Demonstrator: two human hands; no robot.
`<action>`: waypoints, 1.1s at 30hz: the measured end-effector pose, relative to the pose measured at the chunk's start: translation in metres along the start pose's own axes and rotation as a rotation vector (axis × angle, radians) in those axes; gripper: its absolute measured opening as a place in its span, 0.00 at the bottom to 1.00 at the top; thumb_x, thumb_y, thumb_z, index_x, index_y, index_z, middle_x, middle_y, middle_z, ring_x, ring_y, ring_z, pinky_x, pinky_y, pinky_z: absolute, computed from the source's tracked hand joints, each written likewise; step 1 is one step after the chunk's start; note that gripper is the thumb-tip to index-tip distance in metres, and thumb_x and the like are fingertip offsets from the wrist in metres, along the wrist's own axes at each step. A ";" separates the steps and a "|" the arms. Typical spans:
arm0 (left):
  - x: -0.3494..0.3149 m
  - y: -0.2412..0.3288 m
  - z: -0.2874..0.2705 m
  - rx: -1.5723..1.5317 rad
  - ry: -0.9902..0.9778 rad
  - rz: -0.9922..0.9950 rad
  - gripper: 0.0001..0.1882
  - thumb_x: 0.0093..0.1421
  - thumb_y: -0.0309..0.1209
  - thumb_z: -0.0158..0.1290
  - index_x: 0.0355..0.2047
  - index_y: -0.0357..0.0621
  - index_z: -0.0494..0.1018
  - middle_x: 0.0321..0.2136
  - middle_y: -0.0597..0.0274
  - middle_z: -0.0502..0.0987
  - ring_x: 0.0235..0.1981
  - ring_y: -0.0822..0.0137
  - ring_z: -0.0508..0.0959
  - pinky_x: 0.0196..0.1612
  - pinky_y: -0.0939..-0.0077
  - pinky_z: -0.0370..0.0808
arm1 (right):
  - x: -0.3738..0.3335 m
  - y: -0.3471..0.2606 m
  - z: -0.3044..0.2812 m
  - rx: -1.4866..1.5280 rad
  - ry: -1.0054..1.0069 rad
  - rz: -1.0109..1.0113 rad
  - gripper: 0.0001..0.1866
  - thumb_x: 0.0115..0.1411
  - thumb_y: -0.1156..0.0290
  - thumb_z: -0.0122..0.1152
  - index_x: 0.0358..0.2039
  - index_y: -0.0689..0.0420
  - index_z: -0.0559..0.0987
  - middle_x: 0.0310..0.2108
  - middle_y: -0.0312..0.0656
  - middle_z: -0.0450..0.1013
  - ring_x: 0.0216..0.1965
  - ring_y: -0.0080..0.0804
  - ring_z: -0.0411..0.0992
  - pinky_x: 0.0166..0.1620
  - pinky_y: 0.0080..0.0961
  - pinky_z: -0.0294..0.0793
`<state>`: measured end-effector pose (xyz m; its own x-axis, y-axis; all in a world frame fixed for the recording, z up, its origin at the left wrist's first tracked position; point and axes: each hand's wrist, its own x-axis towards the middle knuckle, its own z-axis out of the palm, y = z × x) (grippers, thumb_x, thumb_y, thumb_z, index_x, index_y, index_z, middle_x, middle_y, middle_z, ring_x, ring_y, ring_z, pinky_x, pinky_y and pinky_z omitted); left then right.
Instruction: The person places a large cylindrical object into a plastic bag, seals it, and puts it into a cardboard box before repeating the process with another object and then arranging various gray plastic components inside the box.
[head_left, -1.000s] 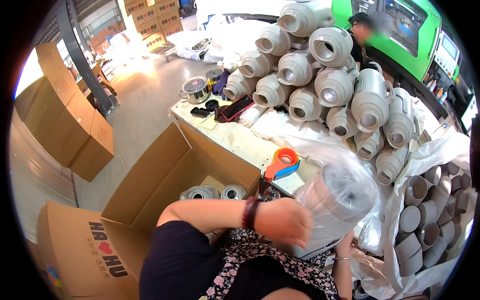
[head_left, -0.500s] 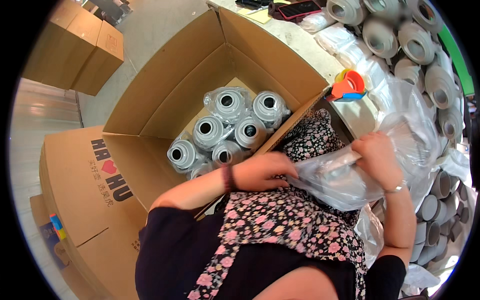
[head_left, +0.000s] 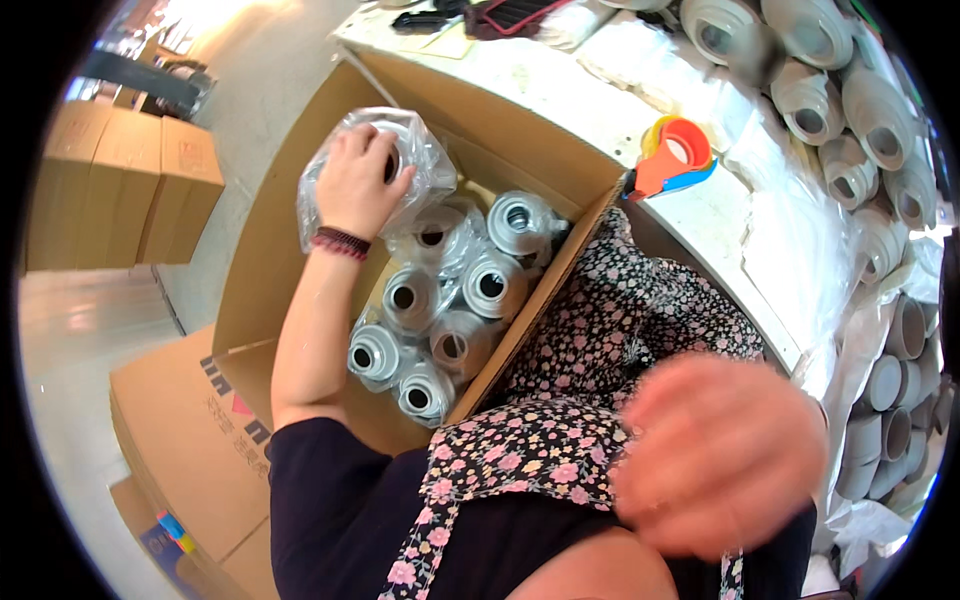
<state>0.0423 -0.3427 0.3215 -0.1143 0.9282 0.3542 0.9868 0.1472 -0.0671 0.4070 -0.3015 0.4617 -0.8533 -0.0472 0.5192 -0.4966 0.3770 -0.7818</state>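
Over the far left corner of the open cardboard box (head_left: pixel 545 130), my left hand (head_left: pixel 358 185) is closed on the top of a grey flask-like part wrapped in a clear plastic bag (head_left: pixel 425 178). Beneath and beside it, several more bagged grey flask-like parts (head_left: pixel 492 284) stand in the box, their round open necks facing up. My right hand (head_left: pixel 718 455) is raised close in front of the floral apron (head_left: pixel 560 450), smeared by motion. Its fingers cannot be made out, and I see nothing held in it.
A white worktable (head_left: pixel 690 230) holds an orange, yellow and blue tape dispenser (head_left: pixel 675 160) and plastic bags (head_left: pixel 790 240). Grey parts (head_left: pixel 880 120) are stacked at the right. Closed cartons (head_left: pixel 125 185) stand at the far left, and another carton (head_left: pixel 190 430) is beside the box.
The bagged part, held between both hands at my right, is now over the box in my left hand. My right hand has let go of the plastic and come nearer. The view has shifted.
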 end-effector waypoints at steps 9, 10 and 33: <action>-0.038 -0.081 0.151 -0.206 0.095 -0.403 0.23 0.48 0.41 0.61 0.43 0.50 0.73 0.51 0.54 0.69 0.54 0.51 0.66 0.55 0.60 0.66 | 0.001 -0.088 0.065 -0.486 0.541 -0.004 0.04 0.53 0.71 0.58 0.28 0.49 0.80 0.31 0.32 0.74 0.32 0.29 0.71 0.38 0.36 0.70; -0.047 -0.095 0.145 -0.224 0.109 -0.441 0.23 0.48 0.40 0.61 0.44 0.49 0.73 0.51 0.53 0.69 0.54 0.50 0.66 0.55 0.59 0.66 | 0.003 -0.084 0.069 -0.507 0.579 -0.053 0.03 0.51 0.69 0.60 0.28 0.49 0.80 0.31 0.32 0.74 0.31 0.31 0.71 0.36 0.38 0.70; -0.054 -0.097 0.151 -0.283 -0.177 -0.443 0.25 0.45 0.34 0.64 0.44 0.48 0.71 0.48 0.57 0.70 0.51 0.49 0.67 0.50 0.53 0.70 | 0.027 -0.135 -0.168 -2.064 0.416 0.320 0.31 0.43 0.76 0.67 0.52 0.52 0.72 0.55 0.44 0.65 0.55 0.45 0.63 0.57 0.37 0.61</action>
<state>-0.0642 -0.3551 0.1685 -0.5185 0.8455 0.1275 0.8296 0.4613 0.3147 0.4773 -0.1984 0.6389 -0.6314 0.2556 0.7321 0.7140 0.5598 0.4204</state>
